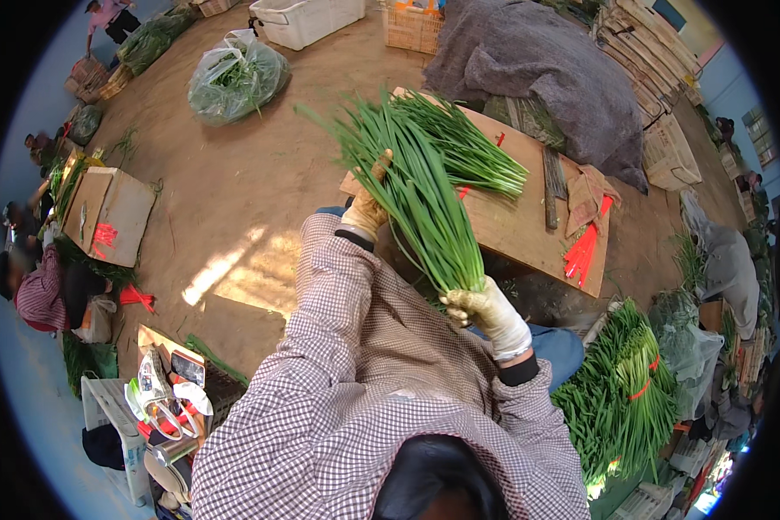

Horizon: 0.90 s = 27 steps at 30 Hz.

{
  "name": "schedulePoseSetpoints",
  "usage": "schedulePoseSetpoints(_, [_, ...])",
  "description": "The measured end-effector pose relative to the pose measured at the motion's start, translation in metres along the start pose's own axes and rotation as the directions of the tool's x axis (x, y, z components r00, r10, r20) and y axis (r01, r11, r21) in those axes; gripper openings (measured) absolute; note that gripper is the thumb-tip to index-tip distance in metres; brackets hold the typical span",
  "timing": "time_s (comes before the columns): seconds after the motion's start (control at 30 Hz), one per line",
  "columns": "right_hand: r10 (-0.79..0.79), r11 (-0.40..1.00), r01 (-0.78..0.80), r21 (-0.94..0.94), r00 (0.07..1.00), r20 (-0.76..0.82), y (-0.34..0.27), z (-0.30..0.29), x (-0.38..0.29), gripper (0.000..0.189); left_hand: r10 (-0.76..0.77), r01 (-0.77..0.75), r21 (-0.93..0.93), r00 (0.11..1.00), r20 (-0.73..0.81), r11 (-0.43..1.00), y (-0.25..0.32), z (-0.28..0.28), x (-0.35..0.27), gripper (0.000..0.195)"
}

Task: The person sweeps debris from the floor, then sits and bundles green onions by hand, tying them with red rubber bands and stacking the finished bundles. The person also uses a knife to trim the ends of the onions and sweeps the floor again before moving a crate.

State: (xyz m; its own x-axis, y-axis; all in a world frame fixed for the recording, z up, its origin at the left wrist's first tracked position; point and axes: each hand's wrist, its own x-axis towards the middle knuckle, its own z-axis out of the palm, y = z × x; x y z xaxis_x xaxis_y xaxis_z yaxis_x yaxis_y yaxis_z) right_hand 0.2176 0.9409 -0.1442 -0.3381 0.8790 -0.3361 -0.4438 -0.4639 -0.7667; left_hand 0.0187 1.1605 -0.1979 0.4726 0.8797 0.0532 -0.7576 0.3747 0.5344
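A thick bunch of long green leaves, like garlic chives (pixel 422 188), is held up over my lap, tilted with its leaf tips away to the upper left. My gloved right hand (pixel 484 315) grips the pale stem ends. My left hand (pixel 367 201), in a stained glove, supports the leaves from the left side, thumb showing. Behind the bunch, a second pile of chives (pixel 474 149) lies on a low wooden board (pixel 526 237). A cleaver-like knife (pixel 551 188), a brown cloth (pixel 585 198) and red ties (pixel 583 257) rest at the board's right part.
Tied chive bunches (pixel 624 390) are heaped at my right. A plastic bag of greens (pixel 237 78) and a white tub (pixel 309 23) stand on the floor ahead. A grey blanket (pixel 539 71) covers a heap beyond the board. At left, a person (pixel 42 292) sits beside another work table (pixel 110 211).
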Motion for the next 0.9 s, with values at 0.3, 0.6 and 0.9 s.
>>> schedulePoseSetpoints(0.3, [-0.048, 0.998, 0.055, 0.019, 0.967, -0.249, 0.001, -0.041, -0.066, 0.023, 0.638, -0.110, 0.978, 0.770, -0.029, 0.177, -0.014, 0.006, -0.102, 0.058])
schedulePoseSetpoints(0.6, [-0.112, 0.939, 0.165, 0.302, 0.976, -0.186, 0.077, -0.005, -0.027, 0.025, -0.510, 0.295, 0.654, 0.845, 0.162, 0.696, -0.068, 0.053, -0.154, 0.060])
schedulePoseSetpoints(0.9, [0.247, 0.954, -0.269, 0.130, 0.955, 0.166, 0.095, -0.045, -0.006, 0.059, -0.608, 0.618, -0.153, 0.786, 0.111, 0.771, -0.123, 0.015, -0.152, 0.048])
